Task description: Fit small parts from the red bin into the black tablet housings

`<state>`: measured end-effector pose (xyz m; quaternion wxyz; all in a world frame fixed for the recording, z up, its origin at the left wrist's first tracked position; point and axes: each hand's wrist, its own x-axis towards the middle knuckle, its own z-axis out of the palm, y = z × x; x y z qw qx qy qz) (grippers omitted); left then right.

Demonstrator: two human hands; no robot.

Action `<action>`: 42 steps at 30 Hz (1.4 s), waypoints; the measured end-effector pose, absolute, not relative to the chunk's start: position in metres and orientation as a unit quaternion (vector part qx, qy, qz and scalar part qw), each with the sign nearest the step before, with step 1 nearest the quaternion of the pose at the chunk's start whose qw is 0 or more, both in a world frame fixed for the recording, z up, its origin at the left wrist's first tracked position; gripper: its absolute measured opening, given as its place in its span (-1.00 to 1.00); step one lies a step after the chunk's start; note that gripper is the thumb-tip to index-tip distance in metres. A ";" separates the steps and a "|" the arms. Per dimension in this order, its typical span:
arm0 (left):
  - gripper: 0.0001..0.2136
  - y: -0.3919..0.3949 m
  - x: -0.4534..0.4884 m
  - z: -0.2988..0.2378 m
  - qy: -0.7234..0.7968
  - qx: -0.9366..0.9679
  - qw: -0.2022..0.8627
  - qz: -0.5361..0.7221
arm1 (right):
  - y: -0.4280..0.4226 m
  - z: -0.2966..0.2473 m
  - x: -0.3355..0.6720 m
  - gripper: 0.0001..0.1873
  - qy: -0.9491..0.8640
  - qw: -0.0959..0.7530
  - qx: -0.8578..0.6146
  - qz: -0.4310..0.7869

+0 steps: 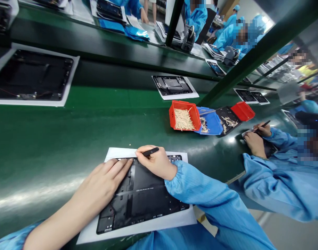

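Note:
A black tablet housing (pixel 140 201) lies inner side up on a white paper sheet (pixel 148 226) at the bottom middle. My left hand (pixel 104 180) rests flat on its upper left part, holding nothing, with the fingers close together. My right hand (pixel 156 161) grips a slim black pen-like tool (pixel 150 151) just above the housing's top edge. The tool's tip is hidden behind my fingers. Blue cuffed sleeves cover both forearms.
A green belt (pixel 44 139) runs across the view. Beyond my hands stand a red bin of wooden sticks (pixel 184 116), a blue tray (pixel 211 123), a black tray (pixel 228 119) and another red bin (pixel 242 111). A co-worker's hands (pixel 258 137) work at the right. More housings lie farther back.

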<state>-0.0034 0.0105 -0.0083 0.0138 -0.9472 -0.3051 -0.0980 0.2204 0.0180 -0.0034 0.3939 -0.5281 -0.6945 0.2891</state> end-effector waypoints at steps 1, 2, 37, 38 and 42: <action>-0.51 0.010 -0.002 -0.008 -0.305 -0.947 0.018 -0.099 | 0.017 -0.003 0.221 -0.79 -0.704 0.385 -0.526 0.281; -0.51 0.009 -0.001 -0.007 -0.304 -0.947 0.025 -0.102 | 0.016 -0.002 0.221 -0.79 -0.715 0.373 -0.523 0.274; -0.52 0.009 0.001 -0.009 -0.321 -0.943 0.018 -0.088 | 0.015 0.005 0.228 -0.76 -0.770 0.346 -0.475 0.247; -0.52 0.009 0.001 -0.009 -0.317 -0.944 0.023 -0.092 | 0.015 0.005 0.229 -0.76 -0.778 0.348 -0.466 0.240; -0.53 0.010 0.001 -0.009 -0.306 -0.946 0.034 -0.099 | 0.018 0.005 0.233 -0.77 -0.813 0.349 -0.409 0.222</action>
